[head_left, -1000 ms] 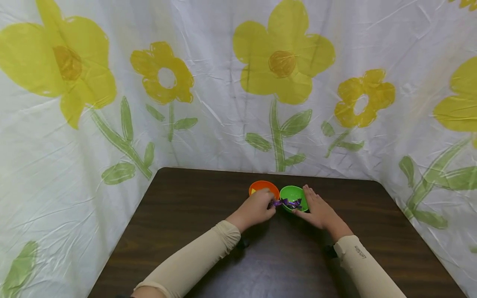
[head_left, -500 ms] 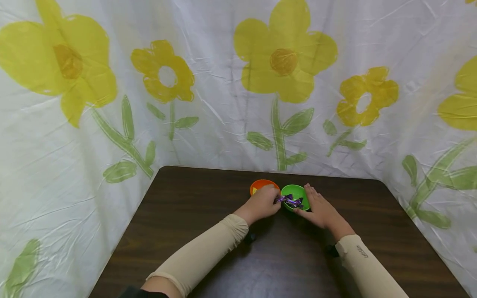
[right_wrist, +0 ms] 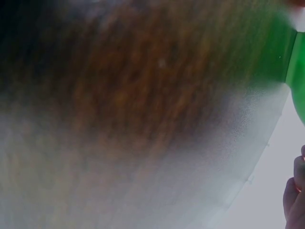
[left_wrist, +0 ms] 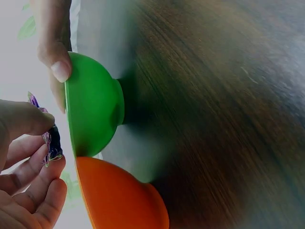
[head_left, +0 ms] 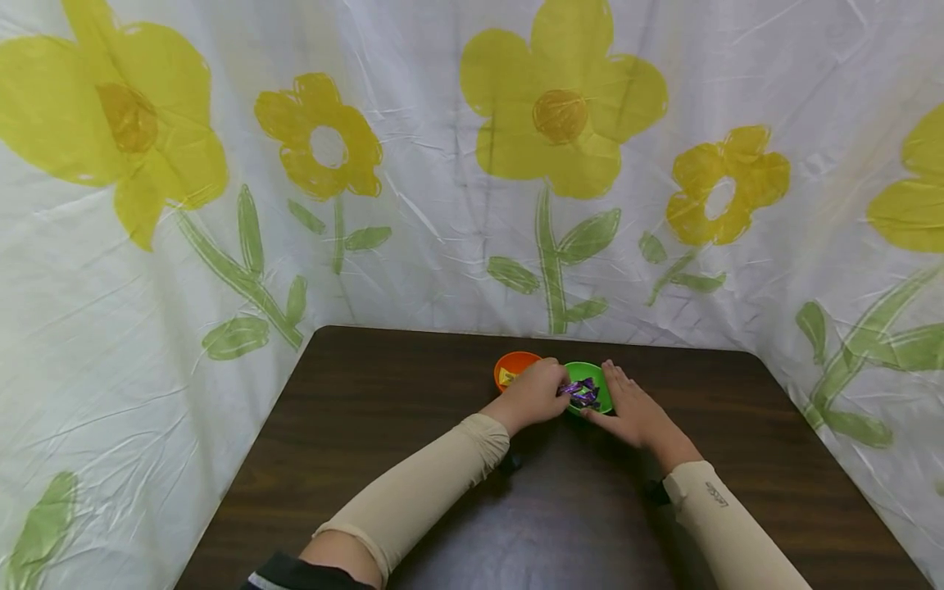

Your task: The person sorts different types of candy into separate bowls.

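My left hand (head_left: 534, 395) pinches a candy in a shiny purple wrapper (left_wrist: 54, 140) between thumb and fingers, just outside the rim line of the green bowl in the left wrist view. In the head view more purple wrapper (head_left: 587, 397) shows over the inside of the green bowl (head_left: 606, 393); I cannot tell how many candies that is. My right hand (head_left: 636, 416) rests against this bowl's right side, fingers straight, thumb touching the near rim. Beside it stands an orange bowl (head_left: 516, 356) with a yellow piece (head_left: 506, 377) inside, partly hidden behind the left hand.
Both bowls touch or nearly touch near the far edge of a dark wood-grain table (head_left: 398, 360). Behind the table hangs a white curtain (head_left: 435, 270) printed with yellow flowers.
My left hand has moved rightward from in front of the orange bowl to the green bowl's left rim, carrying the purple candy. More of the orange bowl's inside shows. The right hand stays in place.
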Available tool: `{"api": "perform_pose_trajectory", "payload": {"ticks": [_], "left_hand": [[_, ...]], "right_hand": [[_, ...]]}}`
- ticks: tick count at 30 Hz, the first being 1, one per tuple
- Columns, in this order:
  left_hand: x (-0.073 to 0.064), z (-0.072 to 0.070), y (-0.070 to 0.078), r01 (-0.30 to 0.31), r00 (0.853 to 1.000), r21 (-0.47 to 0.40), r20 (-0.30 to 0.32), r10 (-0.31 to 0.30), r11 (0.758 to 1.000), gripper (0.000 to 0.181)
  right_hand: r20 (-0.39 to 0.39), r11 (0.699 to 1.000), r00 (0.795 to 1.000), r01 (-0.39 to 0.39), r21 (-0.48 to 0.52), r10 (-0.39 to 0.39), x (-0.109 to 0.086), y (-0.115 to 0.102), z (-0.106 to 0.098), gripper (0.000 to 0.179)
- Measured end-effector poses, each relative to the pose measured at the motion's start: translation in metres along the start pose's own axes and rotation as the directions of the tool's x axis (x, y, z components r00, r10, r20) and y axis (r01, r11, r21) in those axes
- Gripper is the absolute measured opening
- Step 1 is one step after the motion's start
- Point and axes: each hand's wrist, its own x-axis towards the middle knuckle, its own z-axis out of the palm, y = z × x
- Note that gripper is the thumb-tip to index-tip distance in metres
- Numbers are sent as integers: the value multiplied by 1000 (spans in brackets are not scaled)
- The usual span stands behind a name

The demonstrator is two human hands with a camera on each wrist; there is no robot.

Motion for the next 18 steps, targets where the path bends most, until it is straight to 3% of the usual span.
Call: {"api": "perform_pose_trajectory", "payload": {"ticks": [9,18], "left_hand": [[5,13,-1,42,997,-55,-56,-45,998,34],[-2,13,-10,-10,997,-26,-81,7,1000,35]], "right_hand": [[11,1000,1000,-5,-4,6,0,1,0,108],[27,1000,999,-18,-18,18,0,0,-3,108]]}}
